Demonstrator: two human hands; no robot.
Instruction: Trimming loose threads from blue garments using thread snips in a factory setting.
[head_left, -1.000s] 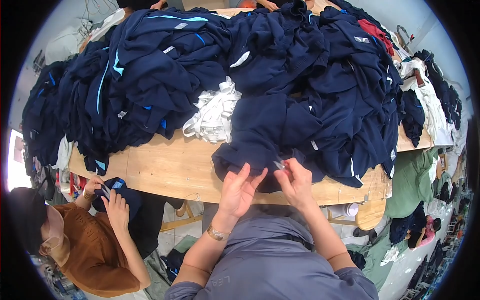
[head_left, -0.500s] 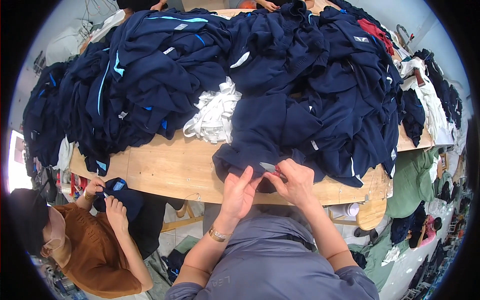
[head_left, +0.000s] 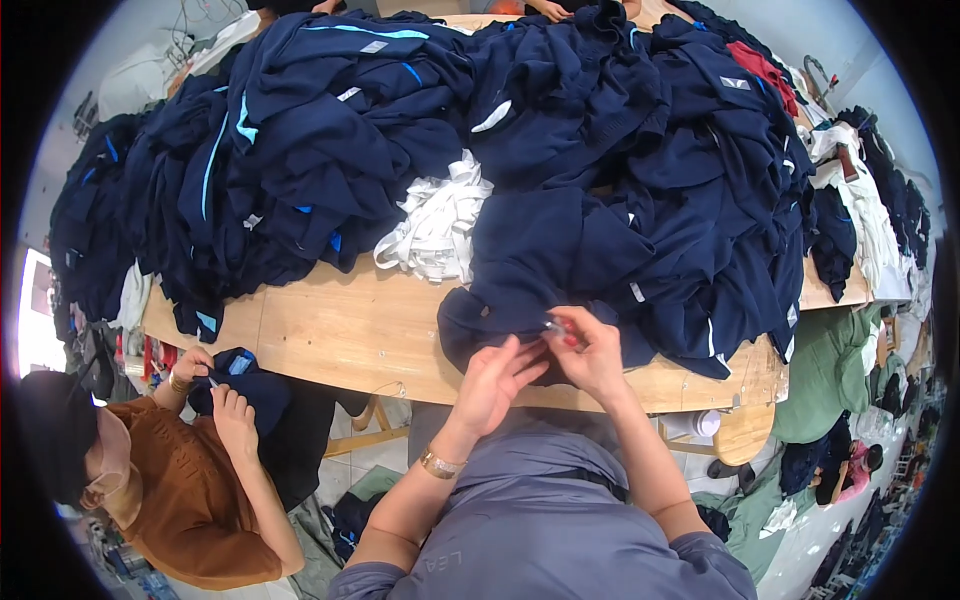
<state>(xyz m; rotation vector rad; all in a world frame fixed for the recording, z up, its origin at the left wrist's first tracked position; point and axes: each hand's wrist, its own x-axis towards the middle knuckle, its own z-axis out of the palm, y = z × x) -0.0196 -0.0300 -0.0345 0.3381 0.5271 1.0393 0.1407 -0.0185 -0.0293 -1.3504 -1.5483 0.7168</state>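
A dark navy garment (head_left: 525,235) lies across the table's near edge in front of me. My right hand (head_left: 592,355) is closed around small red-handled thread snips (head_left: 560,328), whose metal tip points left over the cloth. Beside it, my left hand (head_left: 497,385) has its fingers stretched out and apart at the garment's near edge, palm partly turned up. No held thing shows in the left hand. The part of the garment behind my fingers is hidden.
Large heaps of navy garments (head_left: 330,130) cover the wooden table (head_left: 320,325). White tape or strips (head_left: 435,225) lie bundled in the middle. At left, a co-worker in a brown top (head_left: 200,490) handles navy cloth. A wooden stool (head_left: 745,430) stands under the table's right side.
My left hand has opened its fingers and lowered slightly. The right hand has drawn the snips round, so less of the blade shows. The view has shifted a little.
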